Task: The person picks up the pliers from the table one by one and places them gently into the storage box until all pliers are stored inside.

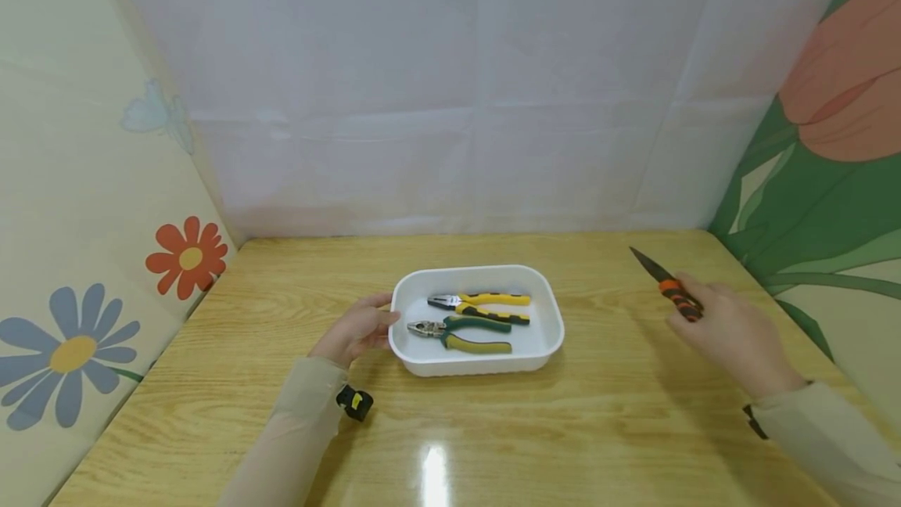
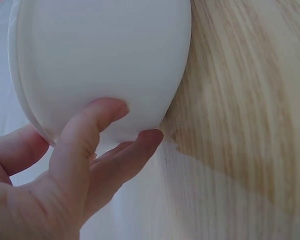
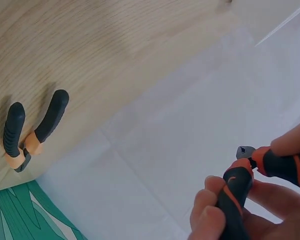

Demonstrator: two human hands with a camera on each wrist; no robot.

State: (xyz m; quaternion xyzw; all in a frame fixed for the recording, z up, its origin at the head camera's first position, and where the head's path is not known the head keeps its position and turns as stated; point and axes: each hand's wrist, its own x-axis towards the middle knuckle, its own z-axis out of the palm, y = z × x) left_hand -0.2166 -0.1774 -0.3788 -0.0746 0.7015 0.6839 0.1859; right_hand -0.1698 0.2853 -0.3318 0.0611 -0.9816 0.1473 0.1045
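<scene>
A white plastic tray (image 1: 479, 367) holds two pairs of combination pliers: one with yellow and black handles (image 1: 496, 299), the other with green and olive handles (image 1: 479, 346). My left hand (image 1: 359, 331) grips the tray's left end; in the left wrist view, fingers press its outer wall (image 2: 110, 55). Off to the right, my right hand (image 1: 735, 335) holds needle-nose pliers (image 1: 680, 297) above the table, their long dark tip pointing away to the upper left. Seen from the right wrist, fingers wrap the black and orange handles (image 3: 236, 187), which stand apart.
Another pair of pliers (image 3: 15, 132), with black and orange handles, lies on the wooden table (image 1: 450, 429) near the leaf-printed sheet; the head view does not show it plainly. A pale sheet (image 1: 450, 163) hangs along the back edge, and flower-printed sheets (image 1: 91, 178) flank both sides.
</scene>
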